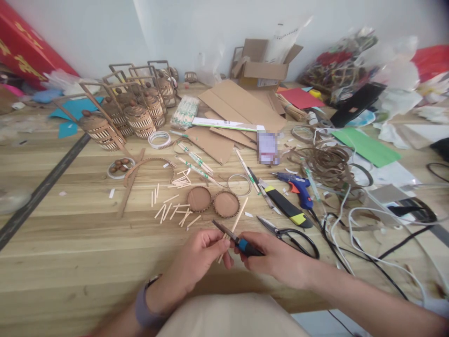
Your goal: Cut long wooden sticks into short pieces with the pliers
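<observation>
Baskets with lids and tall handles [141,122] stand on the far-left part of the wooden surface [87,224] as I watch through the head camera. Nearer me and slightly right of them, round brown balls [121,164] sit inside a white ring [115,177], with a curved brown strip [150,159] just beside. Next come short pale sticks [163,214], scattered loose, then 2 round brown discs [199,199] with dark rims, side by side. Below these, my left hand [196,257] pinches a longer pale stick [240,215] between thumb and fingers; its upper end slants up to the right, just beside the right-hand disc. My right hand [277,260] is wrapped around the blue-and-black handle of a cutting tool [242,244], whose dark blade crosses the stick at the left fingertips; I cannot tell whether it bites. Beyond that hand lie black-handled scissors [280,231], a black-and-yellow utility knife [286,206] and a blue glue gun [296,182]. Farther right, brown strips [324,164] lie in a loose coil.
</observation>
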The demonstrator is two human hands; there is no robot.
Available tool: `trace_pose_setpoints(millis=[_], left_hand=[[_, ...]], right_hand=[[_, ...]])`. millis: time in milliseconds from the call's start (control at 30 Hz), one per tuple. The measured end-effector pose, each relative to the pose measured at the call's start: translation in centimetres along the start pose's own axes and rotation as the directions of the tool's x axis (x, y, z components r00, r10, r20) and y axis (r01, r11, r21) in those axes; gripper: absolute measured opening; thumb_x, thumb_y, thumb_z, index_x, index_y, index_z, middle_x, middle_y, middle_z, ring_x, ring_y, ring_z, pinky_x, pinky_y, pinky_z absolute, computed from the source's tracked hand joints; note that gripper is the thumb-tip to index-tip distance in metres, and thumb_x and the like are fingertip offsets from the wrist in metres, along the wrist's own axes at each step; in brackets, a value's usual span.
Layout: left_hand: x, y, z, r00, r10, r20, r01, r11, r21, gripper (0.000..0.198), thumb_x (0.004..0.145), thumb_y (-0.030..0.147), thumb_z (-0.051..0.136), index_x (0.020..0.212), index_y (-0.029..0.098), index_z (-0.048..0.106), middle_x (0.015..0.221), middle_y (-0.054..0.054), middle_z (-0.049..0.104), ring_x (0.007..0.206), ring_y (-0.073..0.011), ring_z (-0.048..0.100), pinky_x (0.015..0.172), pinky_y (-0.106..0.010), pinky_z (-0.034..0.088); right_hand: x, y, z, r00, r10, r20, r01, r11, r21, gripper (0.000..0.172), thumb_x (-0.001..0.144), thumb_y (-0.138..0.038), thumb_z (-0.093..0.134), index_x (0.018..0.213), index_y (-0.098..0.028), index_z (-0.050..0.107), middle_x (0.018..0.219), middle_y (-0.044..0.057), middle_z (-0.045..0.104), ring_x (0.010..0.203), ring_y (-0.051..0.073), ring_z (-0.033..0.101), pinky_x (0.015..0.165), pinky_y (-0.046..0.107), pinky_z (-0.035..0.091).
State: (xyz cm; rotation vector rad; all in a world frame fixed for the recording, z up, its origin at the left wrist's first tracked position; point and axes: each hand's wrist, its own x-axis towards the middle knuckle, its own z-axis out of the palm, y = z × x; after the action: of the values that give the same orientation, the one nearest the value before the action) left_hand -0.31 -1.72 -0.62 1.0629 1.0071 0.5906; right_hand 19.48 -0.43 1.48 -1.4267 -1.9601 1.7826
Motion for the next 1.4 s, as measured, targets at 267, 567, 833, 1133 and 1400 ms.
trace_pose_setpoints(millis=[267, 567, 833, 1133, 1400], left_hand=[[0.0, 0.1, -0.1, 0.999, -0.023, -0.026, 0.025, 0.996, 0.081, 0.031, 0.089, 0.041, 0.051, 0.075, 0.017, 0.065, 0.06, 0.001, 0.062, 0.062, -0.0142, 0.051, 0.067, -0.026, 0.036], [-0.1, 0.1, 0.1, 0.999, -0.007, -0.043, 0.01, 0.997, 0.08, 0.036, 0.092, 0.045, 0.045, 0.071, 0.019, 0.058, 0.059, 0.002, 0.059, 0.065, -0.0152, 0.057, 0.071, -0.026, 0.04], [-0.1, 0.2, 0.1, 0.997, -0.056, -0.05, 0.061, 0.994, 0.092, 0.037, 0.089, 0.05, 0.045, 0.076, 0.019, 0.059, 0.055, 0.004, 0.053, 0.062, -0.0159, 0.056, 0.069, -0.027, 0.04], [0.0, -0.1, 0.2, 0.998, -0.039, -0.042, 0.042, 0.997, 0.062, 0.037, 0.089, 0.051, 0.046, 0.074, 0.019, 0.058, 0.054, 0.004, 0.05, 0.06, -0.0155, 0.055, 0.066, -0.027, 0.04], [-0.9, 0.9, -2.6, 0.977, 0.066, -0.204, -0.015, 0.97, 0.242, 0.038, 0.094, 0.049, 0.041, 0.074, 0.021, 0.057, 0.064, 0.0, 0.061, 0.071, -0.0186, 0.059, 0.077, -0.03, 0.042]], right_hand=[[0.2, 0.2, 0.2, 1.0, 0.017, 0.004, -0.017, 1.0, 0.003, 0.015, 0.068, -0.015, 0.05, 0.08, -0.019, 0.057, 0.073, -0.003, 0.049, 0.07, 0.015, 0.045, 0.065, 0.028, 0.035], [0.0, -0.8, -0.4, 0.99, 0.025, 0.136, -0.064, 0.954, 0.291, 0.021, 0.07, -0.018, 0.053, 0.09, -0.02, 0.059, 0.081, 0.0, 0.053, 0.078, 0.016, 0.047, 0.069, 0.027, 0.036], [0.2, -0.4, -0.1, 0.993, 0.085, 0.082, -0.099, 0.976, 0.193, 0.023, 0.065, -0.018, 0.053, 0.088, -0.02, 0.058, 0.08, 0.0, 0.053, 0.077, 0.017, 0.047, 0.068, 0.028, 0.037], [0.6, 0.1, 0.4, 1.0, 0.008, 0.017, -0.008, 0.999, 0.036, 0.021, 0.068, -0.014, 0.05, 0.086, -0.018, 0.059, 0.073, -0.003, 0.051, 0.07, 0.015, 0.046, 0.065, 0.026, 0.036], [-0.4, 0.4, -0.3, 0.992, -0.02, -0.122, 0.006, 0.994, -0.113, 0.007, 0.083, -0.025, 0.05, 0.086, -0.021, 0.055, 0.083, 0.002, 0.06, 0.078, 0.018, 0.054, 0.071, 0.029, 0.043]])
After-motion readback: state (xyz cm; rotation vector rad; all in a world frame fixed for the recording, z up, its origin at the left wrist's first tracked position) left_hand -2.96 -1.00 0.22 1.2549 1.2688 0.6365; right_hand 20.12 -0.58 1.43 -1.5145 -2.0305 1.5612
